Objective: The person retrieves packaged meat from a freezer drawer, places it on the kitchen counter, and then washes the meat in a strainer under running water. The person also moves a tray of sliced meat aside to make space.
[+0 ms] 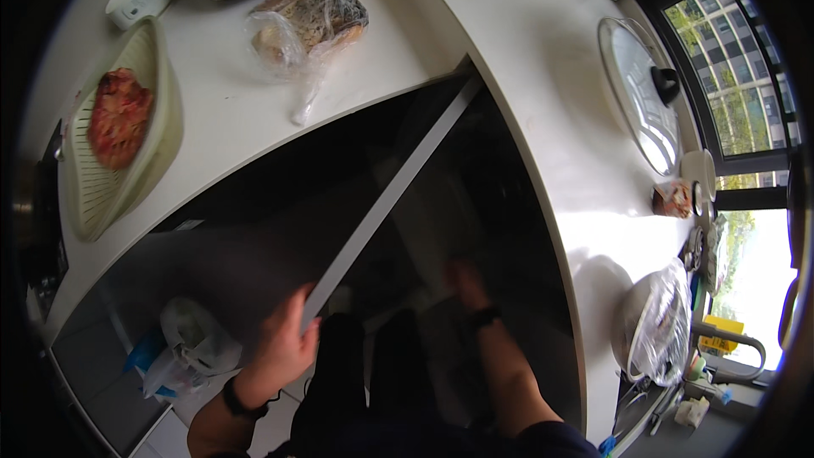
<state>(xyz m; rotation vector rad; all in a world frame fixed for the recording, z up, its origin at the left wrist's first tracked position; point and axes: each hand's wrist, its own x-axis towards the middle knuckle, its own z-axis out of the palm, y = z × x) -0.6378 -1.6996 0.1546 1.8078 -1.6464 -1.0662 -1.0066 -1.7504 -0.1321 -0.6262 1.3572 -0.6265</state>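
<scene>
A dark cabinet door with a light grey edge strip (389, 203) stands swung out below the corner of the counter. My left hand (283, 346) grips the near end of that edge, fingers on one side and thumb on the other. To the right of the door, my right hand (469, 289) reaches low into the dark space under the counter. Blur and shadow hide its fingers, so whether it holds anything is unclear. Both wrists wear dark bands. My legs in dark trousers show between the arms.
On the left counter (222, 105) are a pale strainer basket (166, 127) with raw meat (121, 117) and plastic-wrapped food (318, 19). A glass lid (639, 95) and a film-covered bowl (655, 324) line the right counter (540, 95). Plastic bags (197, 337) lie low at the left.
</scene>
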